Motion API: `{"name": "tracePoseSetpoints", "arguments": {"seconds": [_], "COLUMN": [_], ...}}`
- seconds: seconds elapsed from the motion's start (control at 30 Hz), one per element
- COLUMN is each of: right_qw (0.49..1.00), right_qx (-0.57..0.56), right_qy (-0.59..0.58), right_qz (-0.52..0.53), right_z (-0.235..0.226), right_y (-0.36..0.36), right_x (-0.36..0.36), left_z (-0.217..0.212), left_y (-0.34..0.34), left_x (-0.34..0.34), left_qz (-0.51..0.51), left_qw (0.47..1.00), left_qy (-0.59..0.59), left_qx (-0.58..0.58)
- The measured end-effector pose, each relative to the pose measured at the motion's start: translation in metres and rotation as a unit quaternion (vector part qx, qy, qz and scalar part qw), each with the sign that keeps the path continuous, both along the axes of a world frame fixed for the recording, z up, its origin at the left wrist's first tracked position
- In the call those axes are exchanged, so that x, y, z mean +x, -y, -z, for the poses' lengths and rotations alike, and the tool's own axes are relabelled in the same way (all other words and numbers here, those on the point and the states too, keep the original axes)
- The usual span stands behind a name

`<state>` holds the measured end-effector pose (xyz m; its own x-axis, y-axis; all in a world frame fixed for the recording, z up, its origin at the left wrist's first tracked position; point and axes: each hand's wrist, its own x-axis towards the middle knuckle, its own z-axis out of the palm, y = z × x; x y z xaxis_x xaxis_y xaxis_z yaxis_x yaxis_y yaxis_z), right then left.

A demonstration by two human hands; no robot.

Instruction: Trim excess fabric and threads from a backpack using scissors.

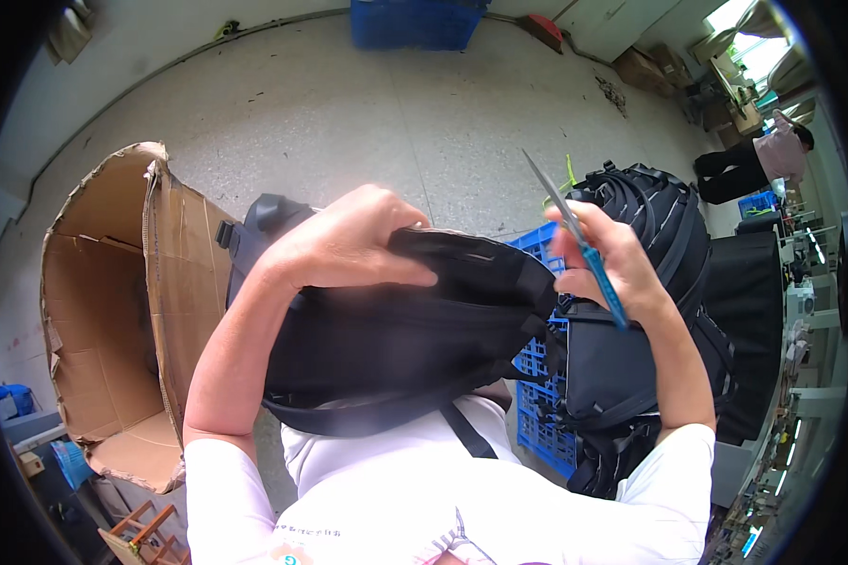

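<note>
A black bag [396,339] rests against my chest. My left hand [344,240] grips its upper edge from above, fingers curled over the rim. My right hand [608,259] is at the bag's right end and holds small blue-handled scissors [579,245], their thin metal blades pointing up and to the left. The scissors' tip is clear of the bag. Black straps hang from the bag's underside across my white shirt.
A blue plastic crate [542,414] on my right carries a pile of black bags [650,226]. An open cardboard box [113,301] lies on its side at my left. Another blue crate [415,24] stands far across the speckled floor. A person [754,165] is at the far right.
</note>
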<state>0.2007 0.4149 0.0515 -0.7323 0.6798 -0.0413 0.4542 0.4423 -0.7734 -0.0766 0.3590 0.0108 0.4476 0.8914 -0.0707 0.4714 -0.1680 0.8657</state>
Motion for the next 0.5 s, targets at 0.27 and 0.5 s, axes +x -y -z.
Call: {"name": "tracePoseSetpoints", "arguments": {"seconds": [0.27,0.5], "right_qw": [0.985,0.978], "right_qx": [-0.166,-0.171], "right_qy": [-0.049,-0.119], "right_qz": [-0.009,-0.010], "right_z": [0.040,0.043], "right_y": [0.003,0.010], "right_x": [-0.021,-0.013], "left_z": [-0.014,0.016], "left_y": [0.014,0.073], "left_x": [-0.040,-0.118], "left_qz": [-0.047,-0.244], "left_qw": [0.988,0.945], "left_qy": [-0.125,0.211], "left_qx": [0.075,-0.054]}}
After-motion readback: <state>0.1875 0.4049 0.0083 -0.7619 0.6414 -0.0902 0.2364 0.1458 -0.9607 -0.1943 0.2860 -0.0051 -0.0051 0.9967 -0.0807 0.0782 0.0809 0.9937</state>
